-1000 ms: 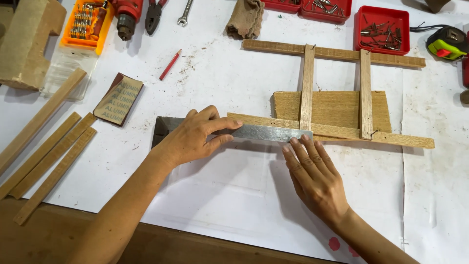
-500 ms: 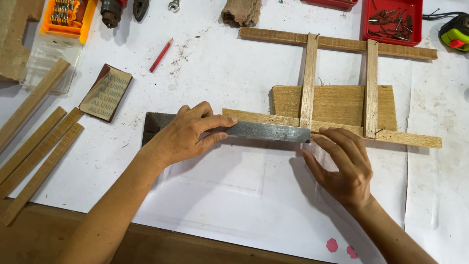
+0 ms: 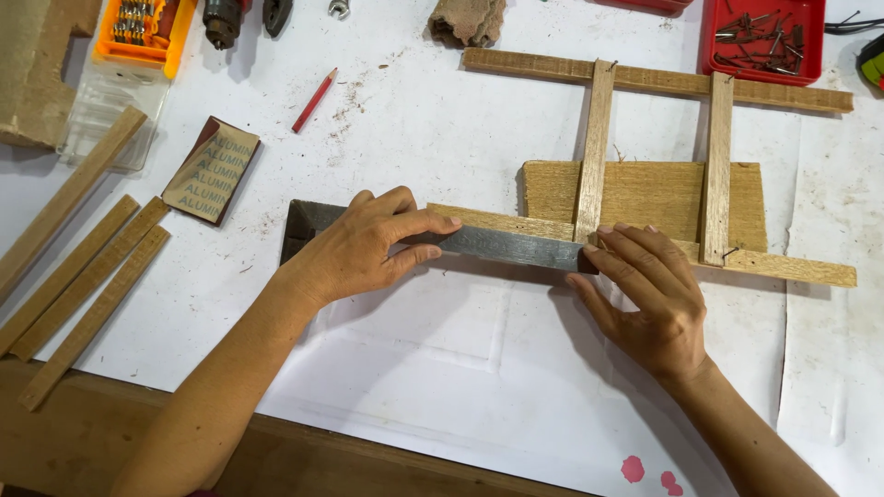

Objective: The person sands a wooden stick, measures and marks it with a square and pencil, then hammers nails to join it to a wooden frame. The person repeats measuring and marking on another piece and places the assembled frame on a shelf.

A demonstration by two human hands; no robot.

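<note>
The right hand (image 3: pixel 649 299) had slid from below the metal ruler (image 3: pixel 479 241) to its 3 o'clock end, fingers flat across the wooden frame (image 3: pixel 645 198). The left hand (image 3: pixel 364 248) pressed the ruler's 9 o'clock half, fingers spread, gripping nothing. The ruler lay along the frame's lower slat, mid-worktop (image 3: pixel 414 120). A red pencil (image 3: pixel 315 99) lay at 11 o'clock.

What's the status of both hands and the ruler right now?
Left hand pressing flat grey metal ruler. Right hand at its end, on pale wooden slat frame. Nothing in the way.
</note>
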